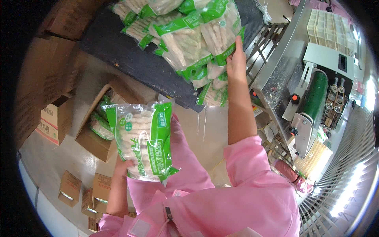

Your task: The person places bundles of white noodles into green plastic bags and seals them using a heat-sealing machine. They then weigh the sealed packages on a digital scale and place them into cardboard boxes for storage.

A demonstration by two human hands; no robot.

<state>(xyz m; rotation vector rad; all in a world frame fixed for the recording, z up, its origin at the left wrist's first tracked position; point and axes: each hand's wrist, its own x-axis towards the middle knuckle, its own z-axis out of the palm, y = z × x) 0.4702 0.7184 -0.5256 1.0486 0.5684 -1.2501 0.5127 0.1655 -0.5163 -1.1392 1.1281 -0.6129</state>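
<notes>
My left hand grips the lower left corner of a clear and green plastic bag packed with pale, breaded-looking food pieces. This bag is held in front of my body and bears printed writing. Farther out, my right hand reaches to a heap of similar bags on a dark table. Its thumb lies on the edge of the rightmost bag, and the fingers are partly hidden beneath it. Another bag lies beside that one, overlapping several more.
An open cardboard box with similar bags inside stands on the floor at left. Smaller cartons are nearby. To the right, a sealing-type machine with a green roller sits on a metal table. White strings hang from the dark table's corner.
</notes>
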